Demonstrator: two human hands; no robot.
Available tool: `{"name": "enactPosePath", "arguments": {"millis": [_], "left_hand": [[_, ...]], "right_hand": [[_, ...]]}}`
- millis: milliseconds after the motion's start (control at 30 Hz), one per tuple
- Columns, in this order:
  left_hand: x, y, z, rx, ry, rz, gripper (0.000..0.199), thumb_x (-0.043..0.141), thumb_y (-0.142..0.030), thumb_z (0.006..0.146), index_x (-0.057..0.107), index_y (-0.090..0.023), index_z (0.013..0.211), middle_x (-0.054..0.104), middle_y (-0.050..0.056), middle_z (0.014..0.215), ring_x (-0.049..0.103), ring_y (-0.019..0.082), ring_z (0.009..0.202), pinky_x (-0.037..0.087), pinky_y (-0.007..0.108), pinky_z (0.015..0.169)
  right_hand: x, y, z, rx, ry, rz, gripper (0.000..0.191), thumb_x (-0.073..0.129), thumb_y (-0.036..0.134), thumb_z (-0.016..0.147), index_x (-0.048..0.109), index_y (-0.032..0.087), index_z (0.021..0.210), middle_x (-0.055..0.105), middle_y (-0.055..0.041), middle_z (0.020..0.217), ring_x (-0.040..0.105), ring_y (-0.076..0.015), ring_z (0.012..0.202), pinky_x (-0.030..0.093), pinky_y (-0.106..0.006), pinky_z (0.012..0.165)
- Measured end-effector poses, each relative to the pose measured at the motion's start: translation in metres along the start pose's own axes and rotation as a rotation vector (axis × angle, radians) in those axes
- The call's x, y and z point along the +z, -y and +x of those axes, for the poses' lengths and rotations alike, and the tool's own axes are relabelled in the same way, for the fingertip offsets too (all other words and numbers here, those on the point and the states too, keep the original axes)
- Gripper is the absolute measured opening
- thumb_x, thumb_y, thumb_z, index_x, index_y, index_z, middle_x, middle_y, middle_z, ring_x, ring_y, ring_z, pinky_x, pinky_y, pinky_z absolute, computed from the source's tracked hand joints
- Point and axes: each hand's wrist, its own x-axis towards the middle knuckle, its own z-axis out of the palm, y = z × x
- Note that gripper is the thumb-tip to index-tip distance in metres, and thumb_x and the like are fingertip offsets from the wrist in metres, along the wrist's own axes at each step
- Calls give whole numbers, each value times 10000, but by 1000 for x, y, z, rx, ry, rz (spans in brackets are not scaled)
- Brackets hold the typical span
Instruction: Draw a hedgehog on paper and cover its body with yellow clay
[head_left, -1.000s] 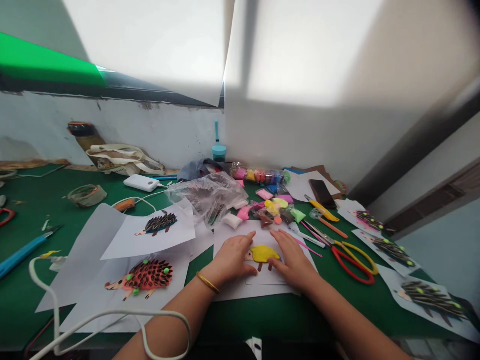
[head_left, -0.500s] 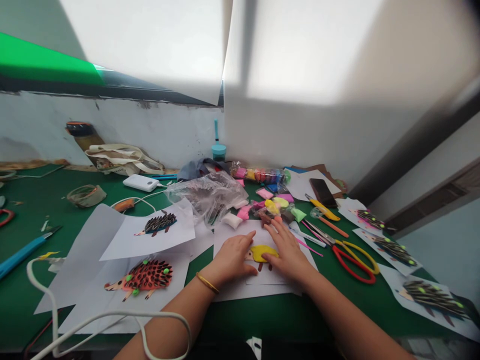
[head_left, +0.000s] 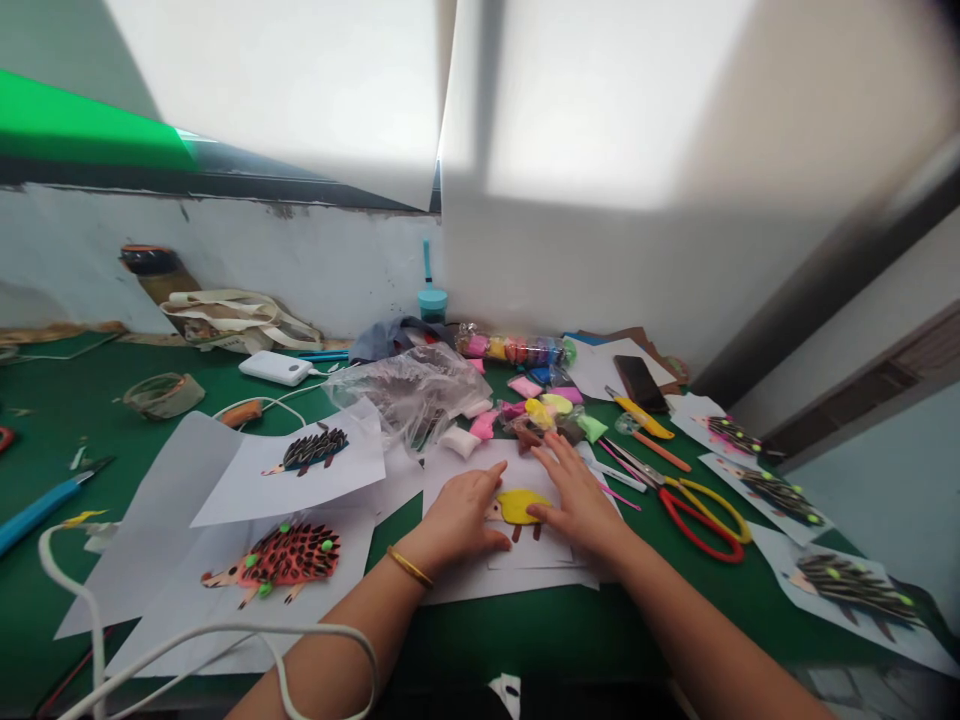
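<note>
Between my hands lies a yellow clay hedgehog (head_left: pixel 520 507) with a pale face and brown legs, on white paper (head_left: pixel 532 553). My left hand (head_left: pixel 466 508) rests at its face side, thumb and fingers apart, holding nothing. On the other side, my right hand (head_left: pixel 574 495) has its fingers spread, with the thumb at the yellow body's right edge. Whether that thumb presses on the clay, I cannot tell. Just beyond the fingers are several small clay packets, among them a pink one (head_left: pixel 484 425) and a light green one (head_left: pixel 592 428).
Scissors (head_left: pixel 701 515), an orange-handled tool (head_left: pixel 660 450), a yellow cutter (head_left: pixel 641 413) and a phone (head_left: pixel 639 383) lie to the right. Finished-looking hedgehog pictures flank both sides, including a red one (head_left: pixel 281 560). A white cable (head_left: pixel 225 630) loops over my left forearm. A plastic bag (head_left: pixel 409 390) lies behind.
The whole view has shifted slightly, so things sit a little further left. My right thumb and fingers have barely moved over the yellow hedgehog; the left hand stays beside it.
</note>
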Motion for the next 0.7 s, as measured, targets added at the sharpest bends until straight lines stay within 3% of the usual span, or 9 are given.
{"name": "enactPosePath", "arguments": {"millis": [267,500,700], "left_hand": [[-1,-1,0,1,-1,3,1059,857,-409,587,305,-220,1471,578,119,1325,521,317,1233,384,445,1045],[-1,-1,0,-1,12,6,1069,852,-423,591,289,-232,1479,576,115,1325,514,315,1239,381,449,1046],[-4,-4,0,-17,24,11,1073,858,-408,589,290,-222,1479,574,120,1331,511,315,1241,377,446,1052]], "right_hand": [[0,14,1,129,67,30,878,721,382,708,314,298,1482,98,-51,1624,67,-269,1491,229,-508,1143],[-10,6,1,172,36,21,714,564,424,847,294,294,1495,158,-47,1616,94,-264,1488,231,-527,1137],[-6,14,-1,180,68,-8,745,623,378,803,319,298,1478,69,-37,1630,69,-259,1491,260,-535,1118]]}}
